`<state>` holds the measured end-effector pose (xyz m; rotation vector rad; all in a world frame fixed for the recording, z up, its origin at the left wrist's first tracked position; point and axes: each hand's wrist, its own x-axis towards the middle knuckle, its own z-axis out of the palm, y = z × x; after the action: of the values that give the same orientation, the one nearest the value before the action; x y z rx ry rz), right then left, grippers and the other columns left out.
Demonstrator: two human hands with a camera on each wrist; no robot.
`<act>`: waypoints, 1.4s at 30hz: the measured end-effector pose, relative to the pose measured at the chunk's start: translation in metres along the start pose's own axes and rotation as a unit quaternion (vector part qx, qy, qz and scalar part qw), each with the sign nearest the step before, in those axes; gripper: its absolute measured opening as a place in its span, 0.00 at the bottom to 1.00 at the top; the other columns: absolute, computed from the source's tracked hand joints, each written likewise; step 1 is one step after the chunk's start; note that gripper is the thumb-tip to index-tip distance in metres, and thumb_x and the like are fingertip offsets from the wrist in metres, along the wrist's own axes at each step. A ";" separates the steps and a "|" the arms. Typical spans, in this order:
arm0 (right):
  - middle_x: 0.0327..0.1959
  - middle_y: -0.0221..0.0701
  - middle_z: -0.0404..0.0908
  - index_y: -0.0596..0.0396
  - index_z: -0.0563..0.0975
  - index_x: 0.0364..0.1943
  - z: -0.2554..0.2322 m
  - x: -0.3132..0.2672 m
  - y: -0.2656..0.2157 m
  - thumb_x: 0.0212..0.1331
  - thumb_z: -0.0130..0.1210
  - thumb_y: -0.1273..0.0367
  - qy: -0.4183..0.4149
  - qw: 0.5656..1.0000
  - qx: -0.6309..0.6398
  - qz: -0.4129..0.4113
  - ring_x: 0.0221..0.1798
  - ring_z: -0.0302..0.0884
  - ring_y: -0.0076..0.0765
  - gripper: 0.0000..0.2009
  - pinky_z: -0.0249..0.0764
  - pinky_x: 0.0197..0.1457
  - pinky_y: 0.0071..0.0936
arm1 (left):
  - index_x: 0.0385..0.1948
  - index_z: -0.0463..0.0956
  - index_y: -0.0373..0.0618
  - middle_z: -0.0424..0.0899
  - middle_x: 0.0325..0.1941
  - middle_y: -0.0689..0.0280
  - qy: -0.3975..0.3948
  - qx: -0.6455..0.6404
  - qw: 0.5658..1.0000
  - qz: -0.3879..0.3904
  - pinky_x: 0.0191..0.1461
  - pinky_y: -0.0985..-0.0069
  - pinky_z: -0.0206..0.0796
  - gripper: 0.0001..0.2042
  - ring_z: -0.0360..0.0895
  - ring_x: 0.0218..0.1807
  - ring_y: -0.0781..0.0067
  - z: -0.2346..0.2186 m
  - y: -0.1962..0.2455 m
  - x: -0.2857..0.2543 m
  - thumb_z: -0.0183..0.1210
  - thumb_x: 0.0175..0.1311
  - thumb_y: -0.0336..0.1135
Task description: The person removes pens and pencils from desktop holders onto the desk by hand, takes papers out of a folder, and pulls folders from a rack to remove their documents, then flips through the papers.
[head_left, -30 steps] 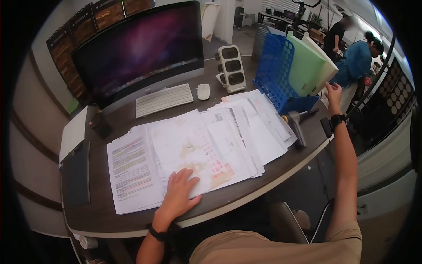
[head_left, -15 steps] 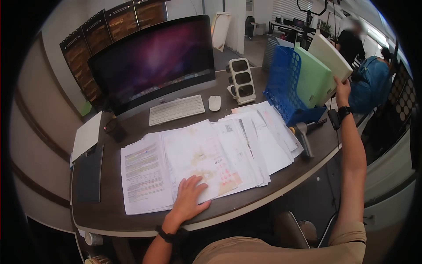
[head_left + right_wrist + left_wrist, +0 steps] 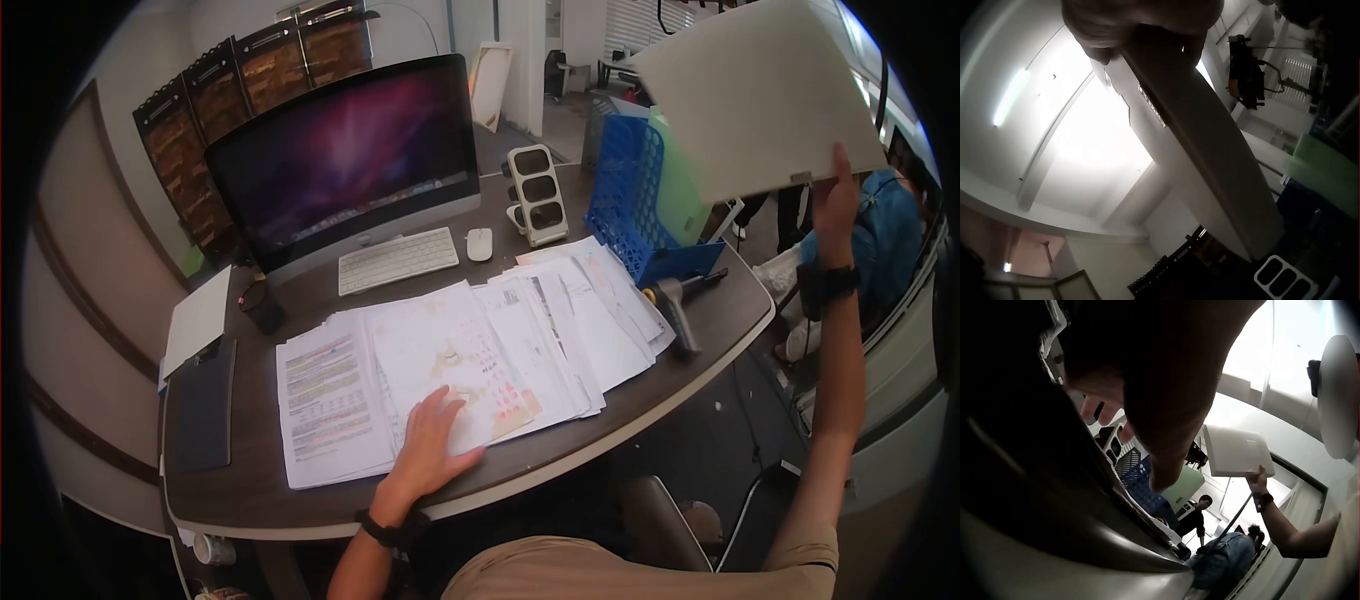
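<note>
The head view is showing a white file box (image 3: 760, 110) rising clear of the blue file rack (image 3: 625, 180), where half a second ago it was leaning beside the green folder (image 3: 682, 190). The right hand (image 3: 836, 210) is gripping the box at its lower edge, with at least one finger lying along the broad face; the right wrist camera is looking up at the curled fingers closing around the box's end. How far the thumb is reaching underneath, I cannot tell.

That change is meaning that the box is now hanging free in the air, tilted, above and to the right of the rack, its weight apparently resting on this one hand. The green folder is staying behind, standing in the rack.

Meanwhile the left hand (image 3: 430, 455) is resting on the stacked papers (image 3: 440, 350) near the front edge of the desk (image 3: 735, 300), just as it was a moment earlier. Its fingers are extending forward, relaxed and slightly apart, the thumb pointing out to the side; it is holding nothing between them. The sheets are lying spread in overlapping piles in front of the keyboard (image 3: 398, 260) and mouse (image 3: 480, 244), with the rightmost ones reaching close to the rack's base.
</note>
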<state>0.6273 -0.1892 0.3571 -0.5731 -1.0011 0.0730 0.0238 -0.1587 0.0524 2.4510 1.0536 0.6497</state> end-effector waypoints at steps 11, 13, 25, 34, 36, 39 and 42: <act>0.55 0.40 0.80 0.67 0.70 0.61 0.137 -0.301 0.107 0.72 0.51 0.64 -0.148 0.848 0.127 0.493 0.55 0.81 0.37 0.21 0.78 0.59 0.33 | 0.64 0.65 0.44 0.55 0.75 0.45 0.111 0.051 0.990 0.074 0.75 0.51 0.54 0.42 0.55 0.75 0.37 -0.024 0.040 -0.014 0.77 0.47 0.46; 0.58 0.42 0.78 0.68 0.68 0.63 0.150 -0.326 0.113 0.73 0.50 0.64 -0.147 0.818 0.182 0.525 0.57 0.80 0.38 0.23 0.78 0.61 0.34 | 0.62 0.68 0.44 0.57 0.74 0.45 0.089 0.071 0.992 0.055 0.74 0.49 0.55 0.42 0.56 0.75 0.37 -0.022 0.026 -0.033 0.77 0.45 0.50; 0.62 0.43 0.74 0.66 0.64 0.67 0.170 -0.384 0.137 0.76 0.47 0.55 -0.143 0.733 0.204 0.633 0.62 0.76 0.38 0.28 0.75 0.65 0.33 | 0.54 0.77 0.36 0.76 0.62 0.47 0.180 0.100 0.976 0.069 0.64 0.53 0.68 0.30 0.72 0.65 0.40 -0.003 0.002 -0.065 0.62 0.62 0.56; 0.64 0.40 0.74 0.62 0.64 0.68 0.162 -0.395 0.146 0.77 0.42 0.51 -0.108 0.706 0.245 0.656 0.62 0.75 0.39 0.29 0.74 0.66 0.36 | 0.49 0.79 0.33 0.84 0.51 0.50 0.311 0.038 0.948 0.051 0.54 0.60 0.76 0.24 0.82 0.54 0.48 0.000 0.000 -0.063 0.45 0.78 0.49; 0.63 0.41 0.75 0.62 0.65 0.67 0.153 -0.402 0.152 0.76 0.43 0.53 -0.086 0.691 0.257 0.670 0.61 0.76 0.39 0.28 0.74 0.66 0.37 | 0.50 0.78 0.33 0.84 0.51 0.50 0.352 -0.071 0.931 -0.064 0.53 0.61 0.76 0.24 0.82 0.53 0.52 0.002 -0.016 -0.077 0.42 0.79 0.49; 0.61 0.42 0.76 0.64 0.66 0.66 0.140 -0.403 0.160 0.75 0.46 0.57 -0.105 0.683 0.236 0.683 0.60 0.77 0.40 0.26 0.74 0.66 0.38 | 0.52 0.76 0.32 0.82 0.53 0.50 0.443 -0.331 0.810 -0.197 0.50 0.63 0.76 0.27 0.82 0.50 0.59 0.005 -0.034 -0.077 0.39 0.81 0.51; 0.60 0.44 0.77 0.67 0.66 0.65 0.135 -0.393 0.159 0.73 0.49 0.62 -0.153 0.687 0.230 0.672 0.60 0.77 0.42 0.25 0.74 0.66 0.38 | 0.55 0.71 0.27 0.79 0.57 0.49 0.422 -0.526 0.707 -0.216 0.45 0.65 0.77 0.32 0.82 0.50 0.60 -0.004 -0.048 -0.094 0.36 0.80 0.56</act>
<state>0.3328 -0.1203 0.0301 -0.7275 -0.6249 1.7486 -0.0623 -0.1978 0.0065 0.8162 1.0091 1.6725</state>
